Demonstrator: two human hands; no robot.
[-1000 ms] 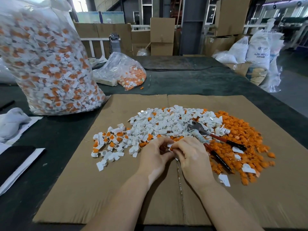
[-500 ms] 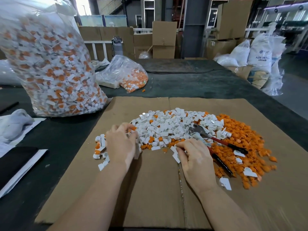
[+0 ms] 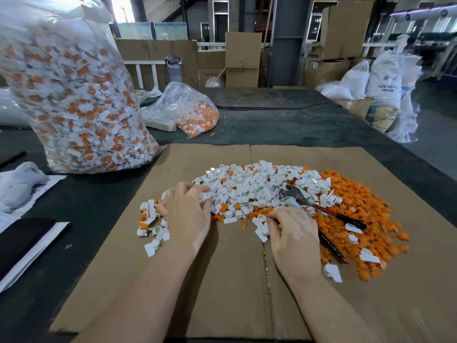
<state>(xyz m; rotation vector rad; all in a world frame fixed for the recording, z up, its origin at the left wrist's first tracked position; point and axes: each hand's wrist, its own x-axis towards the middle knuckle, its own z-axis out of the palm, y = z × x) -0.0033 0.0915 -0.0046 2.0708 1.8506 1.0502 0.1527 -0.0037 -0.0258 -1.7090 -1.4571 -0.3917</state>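
Two hands apart now, the right hand [image 3: 294,241] keeping a white piece [image 3: 262,227].
One second ago I saw both hands joined at the middle. Now the left hand [image 3: 188,214] is at the left end of the white pile [image 3: 247,189], fingers bent down over the pieces, and I cannot tell if it holds one. I judge it fetches the next piece. The right hand pinches its white piece at the near edge of the pile, just above the cardboard [image 3: 222,280]. The long axis seems slanted, with the tab end pointing toward me and left.
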